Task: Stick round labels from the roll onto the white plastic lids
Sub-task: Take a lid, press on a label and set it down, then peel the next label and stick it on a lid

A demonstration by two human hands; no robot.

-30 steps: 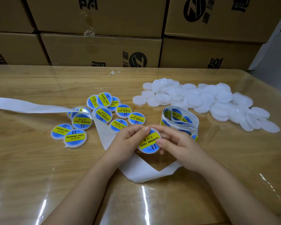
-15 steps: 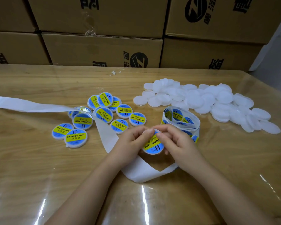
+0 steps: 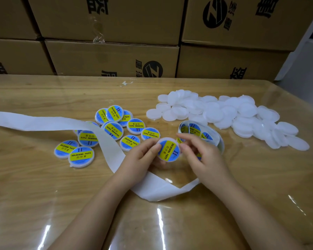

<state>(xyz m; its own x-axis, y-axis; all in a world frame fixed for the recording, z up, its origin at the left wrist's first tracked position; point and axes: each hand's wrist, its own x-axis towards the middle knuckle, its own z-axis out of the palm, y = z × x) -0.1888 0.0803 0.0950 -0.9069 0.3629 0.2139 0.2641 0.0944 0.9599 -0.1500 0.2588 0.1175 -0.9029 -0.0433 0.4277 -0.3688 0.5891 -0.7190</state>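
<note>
Lid now sideways, left hand, right hand (perhaps eleven labelled lids)

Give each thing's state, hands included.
Round white plastic lid in hand: labelled, lifted.
Left hand: grips that lid.
Right hand: fingertips at its rim, grip unclear.
Roll of round blue-yellow labels: partly unwound.
White backing strip: bare.
Labelled lids on table: finished.
Heap of plain white lids: unlabelled.

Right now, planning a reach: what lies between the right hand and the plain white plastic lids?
The coiled roll of blue-and-yellow round labels, seen in the head view.
</note>
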